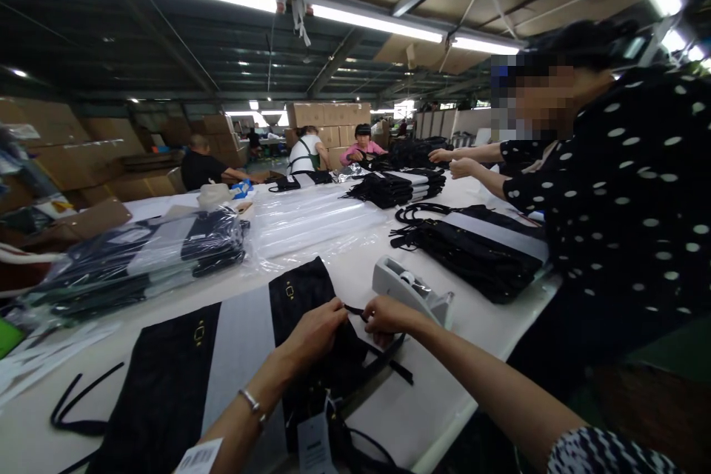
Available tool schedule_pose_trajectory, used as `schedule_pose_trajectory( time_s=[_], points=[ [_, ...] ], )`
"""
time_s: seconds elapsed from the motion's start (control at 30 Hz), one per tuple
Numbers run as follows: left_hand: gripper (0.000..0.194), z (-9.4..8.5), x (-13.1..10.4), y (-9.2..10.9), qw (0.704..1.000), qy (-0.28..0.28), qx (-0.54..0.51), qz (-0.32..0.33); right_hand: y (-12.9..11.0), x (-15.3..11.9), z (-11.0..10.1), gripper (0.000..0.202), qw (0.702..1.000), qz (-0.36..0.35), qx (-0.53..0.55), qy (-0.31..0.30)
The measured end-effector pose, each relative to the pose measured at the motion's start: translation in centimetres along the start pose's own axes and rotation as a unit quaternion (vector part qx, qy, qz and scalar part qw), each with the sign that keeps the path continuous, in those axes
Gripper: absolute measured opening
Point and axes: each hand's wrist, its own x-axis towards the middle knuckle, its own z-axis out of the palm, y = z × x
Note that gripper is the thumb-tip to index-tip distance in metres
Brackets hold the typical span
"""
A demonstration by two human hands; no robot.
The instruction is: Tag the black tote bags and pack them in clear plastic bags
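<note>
A black fabric piece, seemingly a flat bag with gold fittings (158,378), lies on the table in front of me, wrapped by a pale grey band (238,341). My left hand (318,329) rests over its right part, fingers pinched at the edge where a thin black strap (354,310) starts. That strap runs across to my right hand (387,317), whose fingers are closed on it. More straps hang below the hands. A white paper tag (315,444) hangs at the near edge, and a barcode label (201,457) sits by my left forearm.
A grey tape dispenser (408,285) stands just beyond my right hand. Stacked black bags (483,255) lie to the right, beside a co-worker in a dotted top (627,185). Clear plastic sleeves (316,222) and a plastic-wrapped stack (167,244) lie further back. Other people work behind.
</note>
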Motion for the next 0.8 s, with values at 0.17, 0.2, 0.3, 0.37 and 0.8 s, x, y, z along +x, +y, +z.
schedule_pose_trajectory(
  time_s=[0.17,0.2,0.3,0.37,0.8],
  points=[
    [0.027,1.6,-3.1,-1.9,0.978,0.169,-0.120,-0.009,-0.9,1.4,-0.3,0.010,0.999,-0.039,-0.027,0.023],
    [0.026,2.0,-3.5,-2.0,0.973,0.192,-0.124,-0.015,-1.2,1.6,-0.1,0.011,0.999,-0.043,-0.025,0.018],
    [0.025,2.5,-3.8,-1.8,0.969,0.215,-0.118,-0.015,-1.8,2.0,0.6,0.024,0.998,-0.033,-0.049,-0.033],
    [0.027,2.6,-3.3,-1.5,0.974,0.201,-0.104,-0.001,-1.9,1.8,1.0,0.032,0.993,-0.025,-0.089,-0.069],
    [0.064,6.2,-1.9,-3.2,0.985,0.151,0.022,-0.083,-4.0,3.4,0.2,0.036,0.911,-0.104,-0.374,0.137]
  ],
)
